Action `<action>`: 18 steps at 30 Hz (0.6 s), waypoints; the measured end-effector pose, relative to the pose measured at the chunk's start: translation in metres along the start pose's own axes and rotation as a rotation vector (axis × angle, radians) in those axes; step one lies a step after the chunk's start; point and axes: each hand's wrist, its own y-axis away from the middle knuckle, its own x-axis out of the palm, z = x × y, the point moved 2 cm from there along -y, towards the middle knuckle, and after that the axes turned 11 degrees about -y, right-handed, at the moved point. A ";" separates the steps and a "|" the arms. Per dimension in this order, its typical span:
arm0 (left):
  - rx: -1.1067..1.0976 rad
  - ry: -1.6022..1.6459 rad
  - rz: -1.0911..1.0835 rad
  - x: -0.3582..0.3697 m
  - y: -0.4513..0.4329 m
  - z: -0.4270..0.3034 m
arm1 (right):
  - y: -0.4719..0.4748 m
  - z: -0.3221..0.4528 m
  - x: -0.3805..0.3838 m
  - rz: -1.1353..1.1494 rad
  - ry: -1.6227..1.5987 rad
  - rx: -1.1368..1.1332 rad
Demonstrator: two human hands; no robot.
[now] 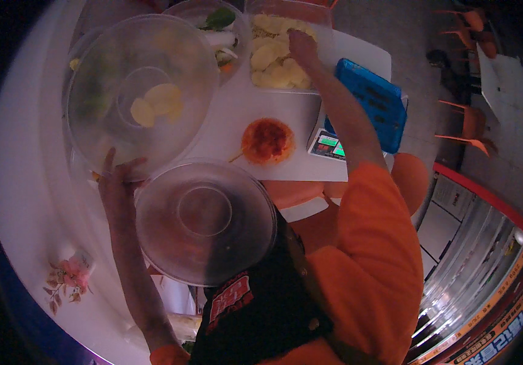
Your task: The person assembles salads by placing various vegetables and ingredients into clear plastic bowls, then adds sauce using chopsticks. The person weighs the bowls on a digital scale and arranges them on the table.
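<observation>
My left hand (121,169) rests with fingers spread at the near rim of a large translucent plastic basin (188,54). A few pale yellow slices (163,100), which look like potato, lie on the basin's bottom. Blurred green and yellow shapes show through it from below. At the far side, my right hand (302,47) reaches down into a clear rectangular tub (284,91) of similar pale slices (266,57). Its fingertips are bunched among them, and whether they pinch a slice is hidden. Close to my body stands another translucent round basin (204,212), with no food visible in it.
A bowl of red sauce (268,140) with a thin stick sits mid-table. Under my right forearm are a blue tray (371,105) and a lit digital scale (327,143). A vegetable bowl (225,41) stands behind; pink flowers (73,273) lie left. Orange chairs (466,121) stand beyond.
</observation>
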 end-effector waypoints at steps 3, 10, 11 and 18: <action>-0.022 0.074 -0.055 0.005 0.004 -0.012 | 0.009 0.013 -0.012 -0.070 -0.570 0.070; -0.172 0.135 -0.072 0.003 -0.006 0.004 | 0.067 0.046 0.058 0.343 -0.367 -0.078; -0.178 0.091 -0.079 0.002 -0.007 0.007 | 0.065 0.054 0.060 0.309 -0.297 -0.131; -0.227 0.211 -0.125 0.004 0.000 0.003 | 0.054 0.071 0.049 0.403 -0.274 -0.042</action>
